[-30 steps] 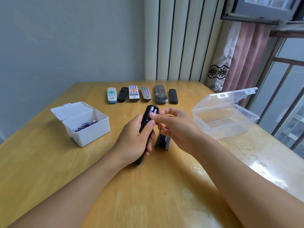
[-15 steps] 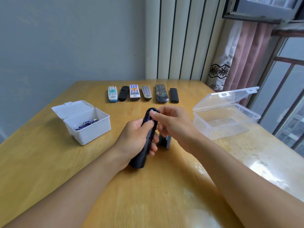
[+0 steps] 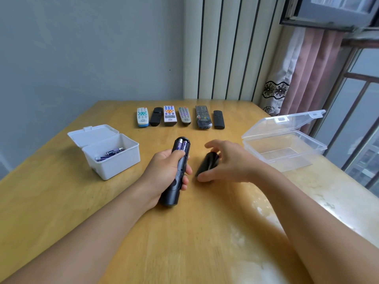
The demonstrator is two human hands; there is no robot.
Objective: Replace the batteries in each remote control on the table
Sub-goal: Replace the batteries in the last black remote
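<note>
The left hand (image 3: 164,173) was wrapped round a black remote (image 3: 176,175), gripping it about the middle and holding it just above the wooden table (image 3: 61,201), its back turned up. The remote was long and slim, rounded at both ends, and its battery bay at the far end stood uncovered — two batteries (image 3: 182,145) lay in it side by side, purple with silver caps. The thumb lay along the body just below the bay, and the fingers curled round from the right side.

The right hand (image 3: 227,160) was just beside it, over a black battery cover (image 3: 207,163) on the table. Its thumb touched the near end of the cover and its fingers arched over the far end; I could not tell whether they had truly closed on it, since the cover was blurred. The two hands were apart, with a strip of bare table between them.

At the far side of the table six more remotes lay in a row, face up: a white one with a blue end (image 3: 142,117), a small black one (image 3: 156,116), a white one with orange keys (image 3: 170,115), a grey one (image 3: 184,116), a long dark one (image 3: 202,117) and a plain black stick (image 3: 218,119). To the left stood an open white box (image 3: 114,160) with a few purple batteries (image 3: 111,153) in the bottom — to the right, an open clear plastic box (image 3: 285,140), its lid tipped back.
</note>
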